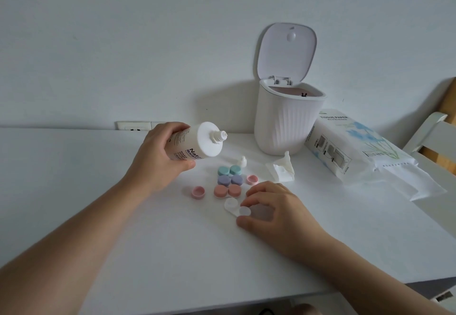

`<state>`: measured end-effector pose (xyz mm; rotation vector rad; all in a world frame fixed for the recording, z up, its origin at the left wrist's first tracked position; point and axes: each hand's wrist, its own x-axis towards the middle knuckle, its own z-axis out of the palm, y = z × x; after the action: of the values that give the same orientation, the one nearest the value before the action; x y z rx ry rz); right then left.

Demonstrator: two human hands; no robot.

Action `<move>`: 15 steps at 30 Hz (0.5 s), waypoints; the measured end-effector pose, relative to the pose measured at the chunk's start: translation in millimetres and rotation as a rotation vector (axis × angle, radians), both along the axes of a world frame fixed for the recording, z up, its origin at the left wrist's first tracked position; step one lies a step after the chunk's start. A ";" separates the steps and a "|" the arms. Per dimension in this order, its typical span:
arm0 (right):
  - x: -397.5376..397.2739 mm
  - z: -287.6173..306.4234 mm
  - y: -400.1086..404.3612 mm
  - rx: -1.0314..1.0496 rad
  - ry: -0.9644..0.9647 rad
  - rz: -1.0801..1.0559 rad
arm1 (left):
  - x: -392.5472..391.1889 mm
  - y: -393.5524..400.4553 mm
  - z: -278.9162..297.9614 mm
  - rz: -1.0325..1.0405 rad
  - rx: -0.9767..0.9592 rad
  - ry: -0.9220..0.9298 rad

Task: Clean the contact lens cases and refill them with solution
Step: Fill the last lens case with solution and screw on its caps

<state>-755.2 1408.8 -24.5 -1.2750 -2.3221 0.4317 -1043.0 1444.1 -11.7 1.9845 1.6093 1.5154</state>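
Nozzle (222, 135) of the solution bottle (195, 143) points right and slightly down, the bottle's long axis lying almost level, and the open white case (237, 207) sits below and right of that tip, well short of being under it. The left hand (158, 153) wraps the bottle body in a curled grip; the right hand (274, 206) pinches the case's right well between thumb and fingers, holding it flat on the white desk (74, 191). My guess is the bottle must swing over the case's wells before any squeeze. Behind the case lie three capped cases (229, 181), green, purple and pink, with loose pink caps (198, 192) either side, then a crumpled tissue (281, 170), a lidded bin (287, 122) standing open, and a tissue pack (355, 146) against a white wall
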 end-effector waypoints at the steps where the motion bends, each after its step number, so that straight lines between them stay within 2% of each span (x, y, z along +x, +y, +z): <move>1: 0.1 0.6 0.4 -0.004 0.004 -0.001 | 0.4 -0.4 0.0 -0.007 0.004 0.010; 15: -4.2 38.5 29.1 -0.187 0.209 0.044 | 0.9 -0.3 0.1 0.015 0.018 0.157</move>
<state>-759.3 1437.9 14.0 -1.1997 -2.1774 0.7746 -1042.1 1443.7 -11.6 2.1537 1.6780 1.4157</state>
